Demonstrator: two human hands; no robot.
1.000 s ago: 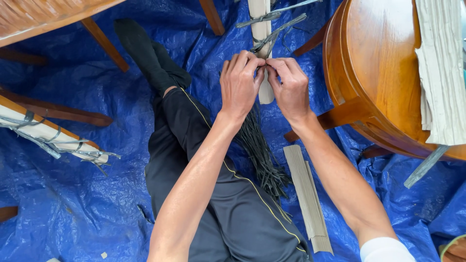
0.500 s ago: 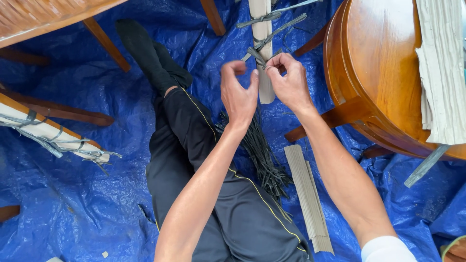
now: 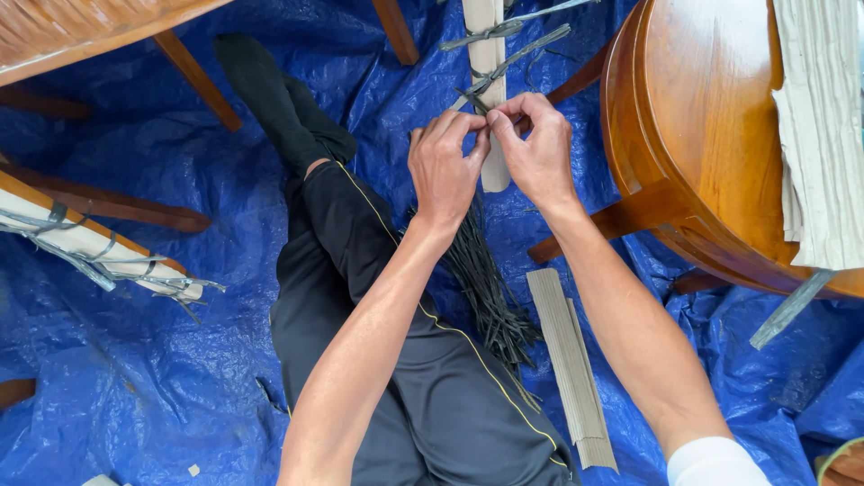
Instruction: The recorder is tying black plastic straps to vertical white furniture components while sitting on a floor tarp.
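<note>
Since the frame half a second before, the two hands had drawn back together, fingertips meeting again over the pale strip after a brief parting, and the left hand had risen slightly. The left hand [image 3: 443, 166] and the right hand [image 3: 538, 148] were pressed close, thumbs and forefingers pinched on a thin grey tie [image 3: 475, 97] that crossed the pale flat bundle of strips [image 3: 487, 36]; both hands were closed on that tie, though how tightly could not be told. The bundle ran upright from the top edge down behind the fingers, its lower end showing just below them. A second grey tie [image 3: 490, 32] was knotted round the bundle higher up. Below the hands a sheaf of dark thin strands [image 3: 490, 301] lay across the person's black-trousered leg [image 3: 360, 243], which stretched out over the blue tarpaulin [image 3: 135, 378]. Just beside the strands, on the tarpaulin, lay a flat stack of greyish-tan slats [image 3: 569, 360]. A round polished wooden table [image 3: 693, 126] stood at the right, bearing a pile of pale sheets [image 3: 823, 126]. At the left lay another pale bundle bound with grey ties [image 3: 99, 247], near wooden furniture legs [image 3: 193, 67].
</note>
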